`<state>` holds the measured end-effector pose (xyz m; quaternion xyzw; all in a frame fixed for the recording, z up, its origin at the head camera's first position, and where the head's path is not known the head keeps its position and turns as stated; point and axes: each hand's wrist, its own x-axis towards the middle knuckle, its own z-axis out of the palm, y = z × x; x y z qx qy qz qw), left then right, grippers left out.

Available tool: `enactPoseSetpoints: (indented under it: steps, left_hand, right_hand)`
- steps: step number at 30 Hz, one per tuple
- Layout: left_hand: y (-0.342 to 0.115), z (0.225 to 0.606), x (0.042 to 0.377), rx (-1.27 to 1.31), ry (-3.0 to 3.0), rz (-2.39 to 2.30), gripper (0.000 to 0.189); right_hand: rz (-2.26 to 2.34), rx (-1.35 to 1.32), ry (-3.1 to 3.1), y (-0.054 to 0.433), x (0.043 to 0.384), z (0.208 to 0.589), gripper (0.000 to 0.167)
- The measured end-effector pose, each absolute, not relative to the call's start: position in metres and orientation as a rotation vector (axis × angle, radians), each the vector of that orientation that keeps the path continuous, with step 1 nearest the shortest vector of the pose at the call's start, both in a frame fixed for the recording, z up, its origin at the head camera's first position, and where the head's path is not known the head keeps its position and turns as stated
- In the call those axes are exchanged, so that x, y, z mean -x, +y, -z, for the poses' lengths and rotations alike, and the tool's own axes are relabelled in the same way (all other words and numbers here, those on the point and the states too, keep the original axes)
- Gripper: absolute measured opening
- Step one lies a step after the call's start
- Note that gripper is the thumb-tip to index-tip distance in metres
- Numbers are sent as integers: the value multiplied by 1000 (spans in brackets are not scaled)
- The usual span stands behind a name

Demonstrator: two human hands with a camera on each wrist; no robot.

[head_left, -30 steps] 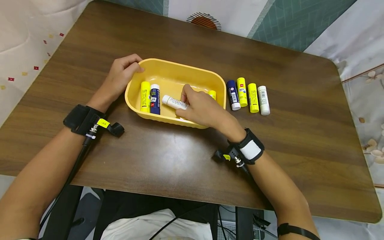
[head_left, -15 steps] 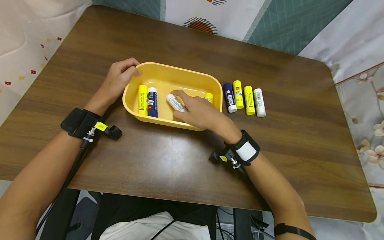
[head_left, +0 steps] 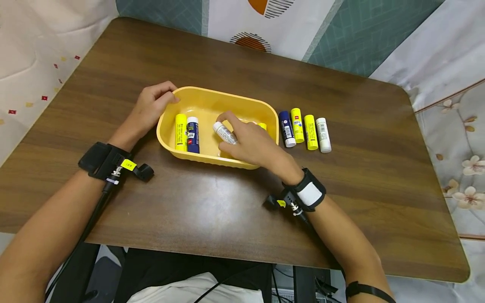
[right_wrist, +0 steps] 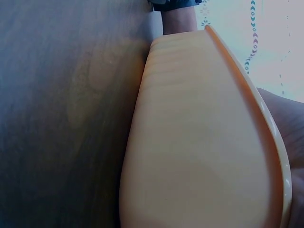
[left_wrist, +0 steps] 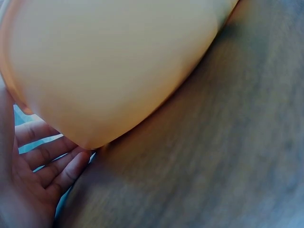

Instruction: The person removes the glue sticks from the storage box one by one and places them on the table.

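In the head view my left hand [head_left: 151, 107] holds the left end of a yellow plastic tub [head_left: 223, 97], thumb over the rim, fingers outside it. Those fingers lie against the tub's outer wall in the left wrist view. My right hand [head_left: 251, 141] reaches into the tub and grips a white glue stick [head_left: 224, 132] slantwise between thumb and fingers; its lower end is hidden by the hand. At the tub's left end a yellow glue stick [head_left: 181, 132] and a blue, white-capped glue stick [head_left: 193, 135] lie side by side. Another yellow stick [head_left: 262, 126] shows partly behind my right hand.
Right of the tub, a row lies on the wooden table [head_left: 360, 189]: a blue glue stick [head_left: 287, 129], two yellow glue sticks [head_left: 304, 128] and a white glue stick [head_left: 323, 135]. The tub's side wall [right_wrist: 199, 133] fills much of the right wrist view.
The white glue stick has turned from nearly level to a steeper slant in my right hand, and the index finger has shifted toward its end. My left hand keeps its hold on the tub.
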<state>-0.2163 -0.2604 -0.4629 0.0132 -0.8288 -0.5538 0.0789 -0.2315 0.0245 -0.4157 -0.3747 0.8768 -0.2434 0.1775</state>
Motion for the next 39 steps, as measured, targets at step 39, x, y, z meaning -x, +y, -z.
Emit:
enactPoseSetpoints:
  steps: [39]
  left_hand:
    - [-259, 459, 208, -17, -2447, 1677, 27]
  right_hand:
    - [841, 503, 2754, 97, 291, 400, 58]
